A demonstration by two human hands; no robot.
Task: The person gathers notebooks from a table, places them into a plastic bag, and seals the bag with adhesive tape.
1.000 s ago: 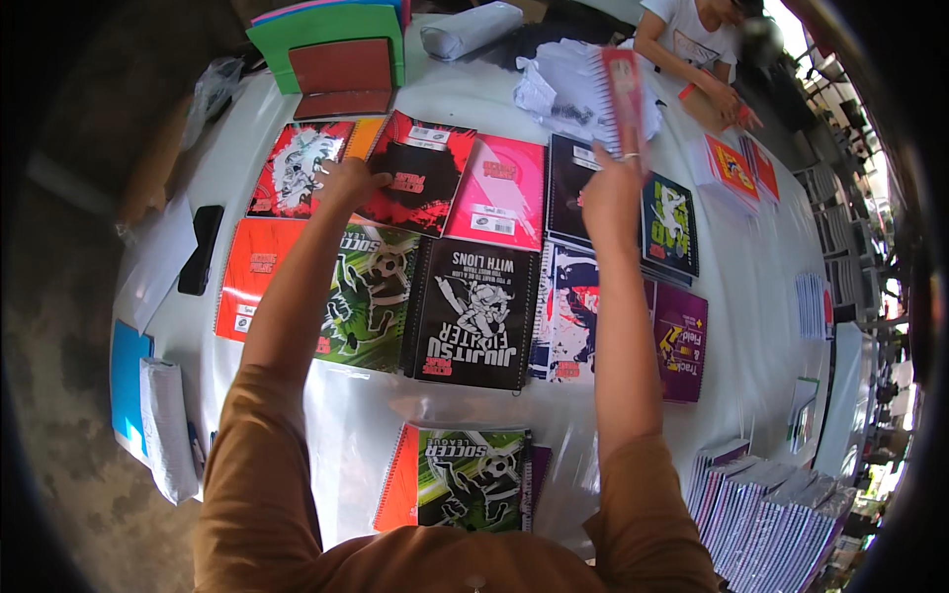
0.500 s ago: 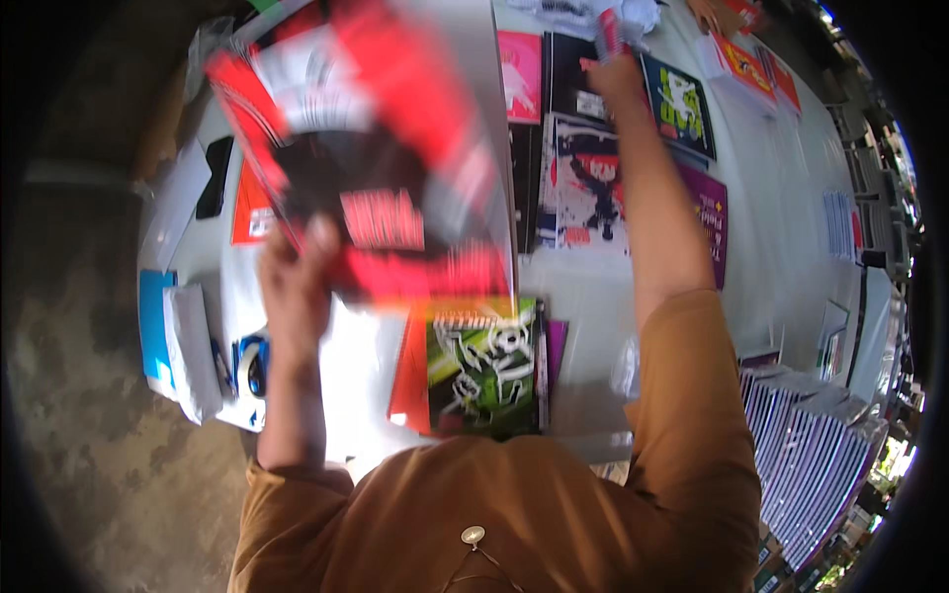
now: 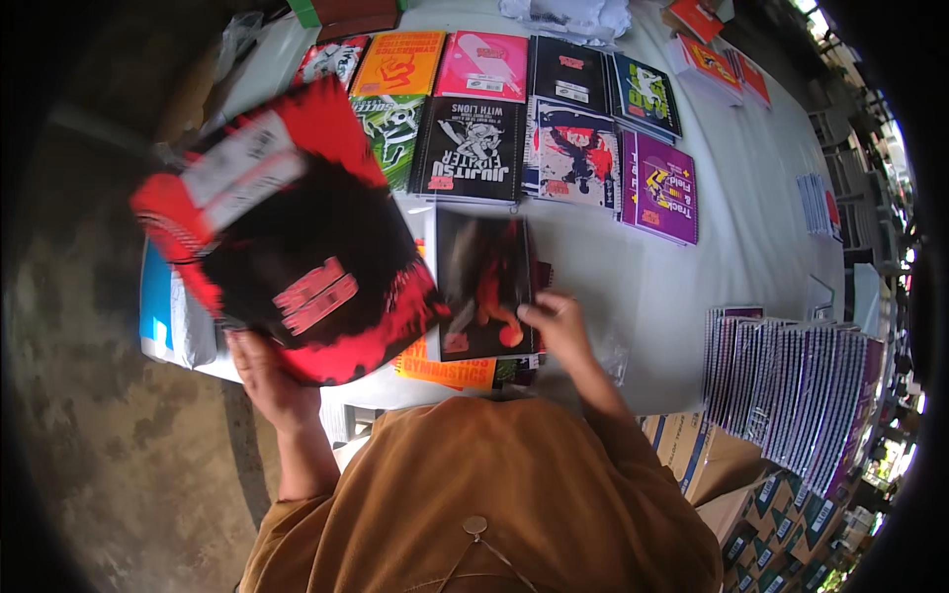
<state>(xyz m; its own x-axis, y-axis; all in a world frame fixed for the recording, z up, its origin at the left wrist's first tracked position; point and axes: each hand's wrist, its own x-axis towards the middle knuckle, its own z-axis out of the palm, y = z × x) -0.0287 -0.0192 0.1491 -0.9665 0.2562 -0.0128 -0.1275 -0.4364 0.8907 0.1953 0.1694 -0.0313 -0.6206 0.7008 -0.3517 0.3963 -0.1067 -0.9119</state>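
Note:
My left hand [image 3: 272, 383] is closed on the lower edge of a red and black notebook [image 3: 306, 237], holding it tilted above the table's left side. My right hand [image 3: 557, 324] pinches the right edge of a black notebook [image 3: 482, 296] with an orange, flame-like figure on its cover. That black notebook lies above a small stack close to my body, where an orange notebook [image 3: 450, 371] sticks out underneath. Whether the black one rests fully on the stack I cannot tell. The raised red notebook hides part of the table behind it.
Rows of sports-themed notebooks lie beyond my hands, among them a pink one [image 3: 484, 67], a black one with white lettering [image 3: 468, 148] and a purple one [image 3: 659, 188]. A long stack of spiral-bound notebooks [image 3: 781, 390] stands at the right. Cardboard boxes [image 3: 692, 450] sit below it.
My right hand has come back from the far side of the table to the black notebook near me. The red and black notebook in my left hand has moved left and down.

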